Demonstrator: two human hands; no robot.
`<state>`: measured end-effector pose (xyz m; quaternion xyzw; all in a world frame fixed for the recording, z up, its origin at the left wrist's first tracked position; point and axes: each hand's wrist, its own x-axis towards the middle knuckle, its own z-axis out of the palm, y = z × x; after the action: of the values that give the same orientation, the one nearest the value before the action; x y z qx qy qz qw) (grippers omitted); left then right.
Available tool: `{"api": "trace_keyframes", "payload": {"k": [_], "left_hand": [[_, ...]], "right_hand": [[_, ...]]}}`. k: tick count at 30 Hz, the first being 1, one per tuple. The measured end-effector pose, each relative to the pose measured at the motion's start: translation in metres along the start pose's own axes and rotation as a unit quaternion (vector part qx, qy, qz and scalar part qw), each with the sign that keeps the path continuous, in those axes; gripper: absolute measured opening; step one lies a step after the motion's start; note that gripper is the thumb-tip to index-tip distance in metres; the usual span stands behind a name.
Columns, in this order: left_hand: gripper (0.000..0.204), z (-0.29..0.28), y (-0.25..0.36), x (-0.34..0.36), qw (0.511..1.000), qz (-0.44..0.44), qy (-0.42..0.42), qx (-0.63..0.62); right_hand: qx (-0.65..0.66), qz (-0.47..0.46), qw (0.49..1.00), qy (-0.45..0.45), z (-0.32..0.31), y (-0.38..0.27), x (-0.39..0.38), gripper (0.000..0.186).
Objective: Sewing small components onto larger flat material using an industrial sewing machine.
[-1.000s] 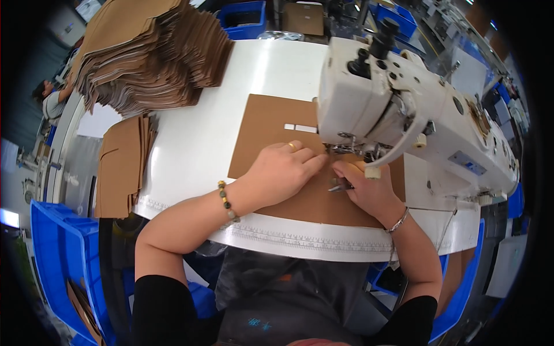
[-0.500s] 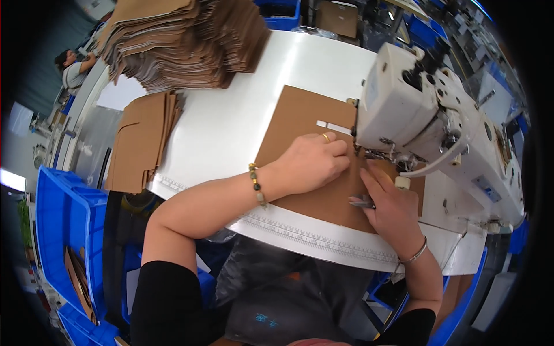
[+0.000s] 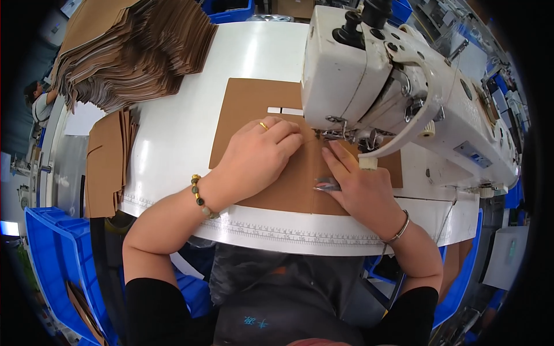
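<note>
A flat brown sheet (image 3: 271,199), like leather or card, lies under the head of a white sewing machine (image 3: 369,75). It has a pale slot in its upper part and a crease or seam line running toward me. My left hand (image 3: 259,150) rests on the sheet left of the presser foot (image 3: 329,136), its fingers curled together and their tips against the brown surface. Right of that line, my right hand (image 3: 363,190) lies on the sheet, two fingers stretched toward the foot. Small metal thread snips (image 3: 328,184) stick out by its thumb. The needle point is hidden.
A tall stack of brown pieces (image 3: 133,52) stands at the back left, with a smaller stack (image 3: 107,161) nearer me. A ruler strip (image 3: 277,233) runs along the white table's front edge. Blue crates (image 3: 57,248) stand at lower left. A person (image 3: 40,104) is far left.
The whole view has turned and shifted, so machine, sheet and hands appear farther left. Both hands keep nearly the same places on the sheet beside the presser foot.
</note>
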<state>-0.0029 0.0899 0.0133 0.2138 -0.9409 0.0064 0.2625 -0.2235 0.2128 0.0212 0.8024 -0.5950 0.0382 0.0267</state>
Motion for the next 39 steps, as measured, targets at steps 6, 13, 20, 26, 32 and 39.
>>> {"api": "trace_keyframes", "payload": {"k": [6, 13, 20, 26, 32, 39], "left_hand": [[0.056, -0.006, 0.023, -0.012, 0.992, 0.009, -0.103, -0.069], [0.076, -0.003, 0.020, -0.012, 0.987, -0.005, -0.146, -0.070], [0.075, 0.003, 0.016, -0.013, 0.989, -0.009, -0.124, -0.075], [0.072, 0.006, 0.017, -0.012, 0.991, -0.002, -0.095, -0.091], [0.071, 0.012, 0.015, -0.015, 0.994, 0.001, -0.065, -0.086], [0.070, 0.013, 0.018, -0.011, 0.995, 0.007, -0.065, -0.075]], "right_hand": [[0.025, -0.013, 0.999, 0.033, -0.001, -0.002, 0.003, 0.052], [-0.004, 0.004, 0.999, 0.049, 0.007, 0.003, 0.005, 0.066], [-0.012, 0.004, 0.996, 0.087, -0.021, 0.010, -0.006, 0.045], [-0.074, 0.087, 0.904, 0.413, -0.099, 0.130, -0.134, 0.029], [-0.209, 0.439, 0.786, 0.383, -0.193, 0.404, -0.274, 0.035], [-0.315, 0.425, 0.818, 0.227, -0.150, 0.453, -0.335, 0.061]]}}
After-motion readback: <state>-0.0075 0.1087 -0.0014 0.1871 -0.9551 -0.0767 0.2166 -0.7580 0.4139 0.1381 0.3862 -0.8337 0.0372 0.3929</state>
